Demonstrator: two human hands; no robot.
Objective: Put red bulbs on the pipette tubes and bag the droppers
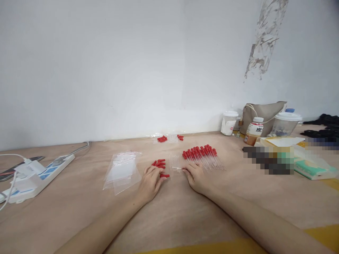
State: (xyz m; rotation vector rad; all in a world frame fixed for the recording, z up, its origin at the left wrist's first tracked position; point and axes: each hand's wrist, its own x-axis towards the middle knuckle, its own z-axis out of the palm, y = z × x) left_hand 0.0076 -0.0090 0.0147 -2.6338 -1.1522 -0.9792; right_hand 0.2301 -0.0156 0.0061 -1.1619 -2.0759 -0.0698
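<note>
Between the thumb and fingers of my left hand (151, 181) is a red rubber dropper bulb (165, 175). Several loose red bulbs (159, 163) lie just beyond those fingertips. My right hand (196, 177) is closed, its fingertips pinching the end of a thin clear glass tube (177, 168) that points left. More bare glass tubes (174, 160) lie side by side between the two hands. Past my right fingers, a row of glass droppers (202, 155) with red bulbs fitted rests on the table, fanned slightly.
Clear plastic bags (122, 171) lie left of my left hand. By the wall are more bulbs (162, 139) on clear plastic. A power strip (39, 178) stands far left. At right are a paper cup (229, 123), a bottle (254, 131), a grey bag (262, 112) and a tissue pack (315, 165).
</note>
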